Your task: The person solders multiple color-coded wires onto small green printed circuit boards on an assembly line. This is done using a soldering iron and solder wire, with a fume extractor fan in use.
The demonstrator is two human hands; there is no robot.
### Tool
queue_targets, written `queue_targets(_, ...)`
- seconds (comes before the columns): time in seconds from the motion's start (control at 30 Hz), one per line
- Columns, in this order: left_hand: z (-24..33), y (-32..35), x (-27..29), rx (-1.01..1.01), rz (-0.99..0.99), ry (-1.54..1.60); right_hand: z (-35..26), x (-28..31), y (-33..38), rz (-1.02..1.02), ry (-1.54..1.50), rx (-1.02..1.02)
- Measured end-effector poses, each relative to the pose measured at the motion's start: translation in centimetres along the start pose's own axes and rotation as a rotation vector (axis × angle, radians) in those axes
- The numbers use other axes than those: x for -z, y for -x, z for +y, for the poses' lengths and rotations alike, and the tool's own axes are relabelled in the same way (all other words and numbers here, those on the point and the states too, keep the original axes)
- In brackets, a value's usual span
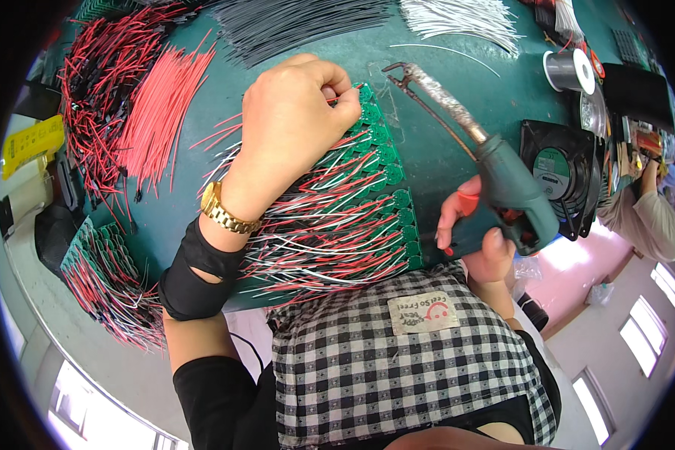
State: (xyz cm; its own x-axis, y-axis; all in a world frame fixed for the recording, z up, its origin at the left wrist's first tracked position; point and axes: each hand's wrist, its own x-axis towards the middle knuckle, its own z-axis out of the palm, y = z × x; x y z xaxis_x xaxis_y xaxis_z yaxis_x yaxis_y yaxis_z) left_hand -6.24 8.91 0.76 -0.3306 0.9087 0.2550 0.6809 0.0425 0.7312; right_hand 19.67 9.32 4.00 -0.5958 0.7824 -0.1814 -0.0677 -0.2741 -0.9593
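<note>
Head view of a soldering station. The left hand (296,120) lay knuckles-up on a fanned row of small green circuit boards (386,176), its fingers (345,101) curled together and pinched on a thin red wire (336,96) at the upper end of the row. Red, white and black leads (315,232) trailed from the boards toward the person's checked apron (397,367). The right hand (480,232) was wrapped around the grip of a green pistol-type soldering gun (502,184), fingers clamped on the handle, one resting at the red trigger (466,202). The gun's long wrapped barrel (446,101) angled up and left, and its dark tip (397,73) hovered over the green surface (435,161), just beside the top board and near the left fingertips but apart from them.

The step in hand appeared to be seating a lead on the topmost board, ready for its joint. The next move would call for bringing the tip down and left onto the pad while the pinched wire was held steady, clear of the fingertips.

Loose bundles of red wires (154,112), black wires (292,22) and white wires (457,15) lay along the far edge; a spool of solder (570,71) and a small black fan (559,176) stood to the right.
</note>
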Motion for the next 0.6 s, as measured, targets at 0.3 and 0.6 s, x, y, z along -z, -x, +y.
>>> queue_targets(0.3,0.04,0.26,-0.41,-0.107,0.059,-0.082,-0.54,-0.38,0.33,-0.053,0.099,-0.125)
queue_targets(0.6,-0.11,0.22,-0.60,-0.119,0.083,-0.114,-0.95,-0.69,0.42,-0.060,0.110,-0.182)
